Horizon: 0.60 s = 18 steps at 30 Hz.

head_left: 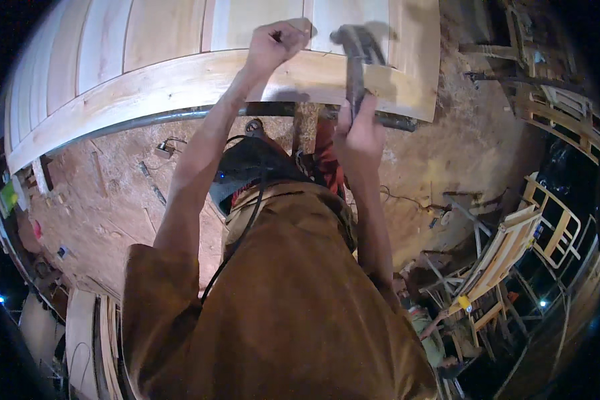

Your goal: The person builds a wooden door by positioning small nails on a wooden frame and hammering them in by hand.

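A pale wooden panel (pixel 163 27) of several boards within a frame lies across the top of the view. My left hand (pixel 273 47) is closed over it near the framed edge, and what its fingers hold, if anything, is too small to tell. My right hand (pixel 360 133) grips the handle of a hammer (pixel 357 47), whose head is raised slightly blurred over the panel, right of my left hand.
A dark metal tube (pixel 400 122) runs under the panel's near edge. On the dirt floor (pixel 80 220) lie scraps and cords. Stacked boards (pixel 87 340) are at lower left; wooden frames (pixel 500 260) crowd the right, where another person (pixel 427 333) is partly visible.
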Each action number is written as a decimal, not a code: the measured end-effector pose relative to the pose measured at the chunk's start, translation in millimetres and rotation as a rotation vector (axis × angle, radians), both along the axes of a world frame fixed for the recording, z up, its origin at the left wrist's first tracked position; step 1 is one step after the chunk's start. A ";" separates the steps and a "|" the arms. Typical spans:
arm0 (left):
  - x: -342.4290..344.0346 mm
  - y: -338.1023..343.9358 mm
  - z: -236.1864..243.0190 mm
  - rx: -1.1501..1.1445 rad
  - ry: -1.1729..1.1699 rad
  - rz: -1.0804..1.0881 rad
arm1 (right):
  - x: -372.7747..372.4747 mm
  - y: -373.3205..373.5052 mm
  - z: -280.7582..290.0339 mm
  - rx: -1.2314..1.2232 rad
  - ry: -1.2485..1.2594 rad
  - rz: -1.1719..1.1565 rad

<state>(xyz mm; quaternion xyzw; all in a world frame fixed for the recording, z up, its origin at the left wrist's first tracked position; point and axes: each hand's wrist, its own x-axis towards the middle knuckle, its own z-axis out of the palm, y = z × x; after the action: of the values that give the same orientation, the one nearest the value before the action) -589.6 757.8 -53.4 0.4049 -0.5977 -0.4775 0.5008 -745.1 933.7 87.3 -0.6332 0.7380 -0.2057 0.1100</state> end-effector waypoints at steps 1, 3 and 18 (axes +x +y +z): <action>9.6 -3.4 -4.0 0.054 0.111 0.010 | 8.3 -0.1 11.0 -0.022 -0.018 -0.051; 13.7 -16.5 -19.5 0.053 0.191 0.065 | 12.9 -0.5 5.3 -0.041 0.030 -0.005; 73.5 13.2 5.8 0.003 -0.118 0.329 | 3.0 -12.3 -70.4 0.143 0.067 -0.082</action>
<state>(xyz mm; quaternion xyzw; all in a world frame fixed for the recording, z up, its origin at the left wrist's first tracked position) -516.1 771.1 -47.7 0.5253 -0.5513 -0.3654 0.5354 -742.1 921.4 16.9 -0.5995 0.7794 -0.1355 0.1214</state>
